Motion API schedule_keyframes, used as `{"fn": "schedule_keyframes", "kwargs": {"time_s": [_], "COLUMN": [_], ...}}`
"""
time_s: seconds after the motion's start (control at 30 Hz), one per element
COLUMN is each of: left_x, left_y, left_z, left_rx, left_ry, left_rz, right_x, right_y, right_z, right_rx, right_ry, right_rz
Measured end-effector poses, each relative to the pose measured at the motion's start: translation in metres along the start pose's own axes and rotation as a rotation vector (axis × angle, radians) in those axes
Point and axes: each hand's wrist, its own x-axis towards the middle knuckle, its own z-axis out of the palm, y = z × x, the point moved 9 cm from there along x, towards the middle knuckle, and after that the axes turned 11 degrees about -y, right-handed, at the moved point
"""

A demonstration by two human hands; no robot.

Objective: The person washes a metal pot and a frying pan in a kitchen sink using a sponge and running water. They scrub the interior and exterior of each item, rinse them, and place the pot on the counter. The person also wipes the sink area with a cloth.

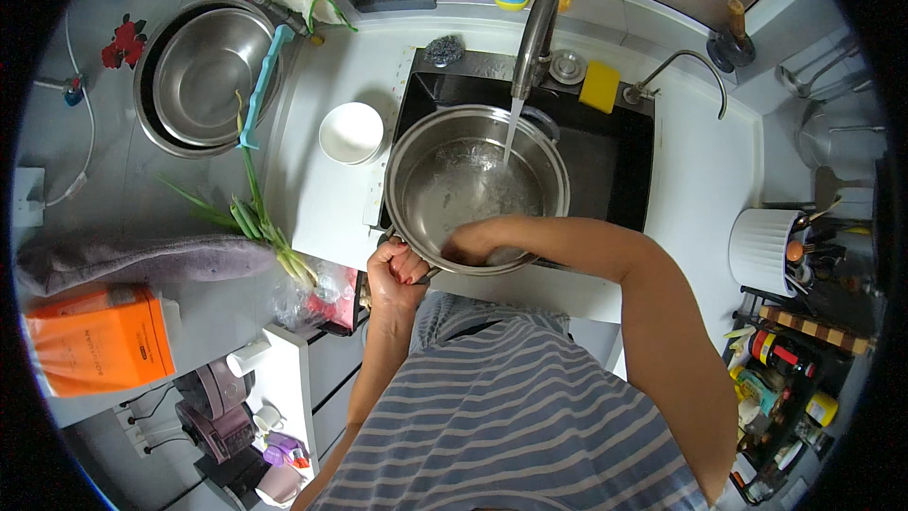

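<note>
A large stainless steel pot rests at the black sink, tilted a little towards me. Water runs into it from the faucet, and clear water covers its bottom. My left hand is closed around the pot's near-left loop handle. Inside the pot, against the near wall, is my right hand; its fingers are partly hidden, so I cannot see whether they hold anything. The pot's other handle shows at the far right side.
White bowls stand stacked left of the sink. Behind it lie a steel wool scrubber, a sink strainer and a yellow sponge. A second, thin faucet rises at right. Green onions and metal basins are at left.
</note>
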Motion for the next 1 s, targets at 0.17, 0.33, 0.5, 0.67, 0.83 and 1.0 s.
{"fn": "schedule_keyframes", "kwargs": {"time_s": [0.17, 0.33, 0.5, 0.67, 0.83, 1.0], "left_x": [-0.018, -0.02, -0.019, -0.025, -0.015, 0.005], "left_y": [-0.008, -0.006, -0.014, -0.014, -0.012, -0.002], "left_z": [-0.001, -0.007, -0.012, -0.011, -0.007, 0.009], "left_rx": [0.077, 0.049, 0.014, 0.031, 0.045, 0.141], "left_ry": [0.113, 0.123, 0.084, 0.094, 0.048, 0.05], "left_rz": [0.008, 0.013, -0.003, -0.038, -0.022, -0.056], "right_x": [-0.024, -0.058, -0.013, 0.073, -0.041, -0.095], "right_y": [-0.007, 0.148, 0.092, 0.11, 0.161, 0.084], "right_z": [-0.127, -0.079, 0.028, -0.009, -0.039, -0.007], "right_rx": [-0.413, -0.435, -0.371, -0.272, -0.414, 0.172], "right_ry": [0.768, 0.513, -0.222, 0.104, 0.128, 0.077], "right_rz": [0.337, 0.994, 0.674, 0.628, 1.111, 0.615]}}
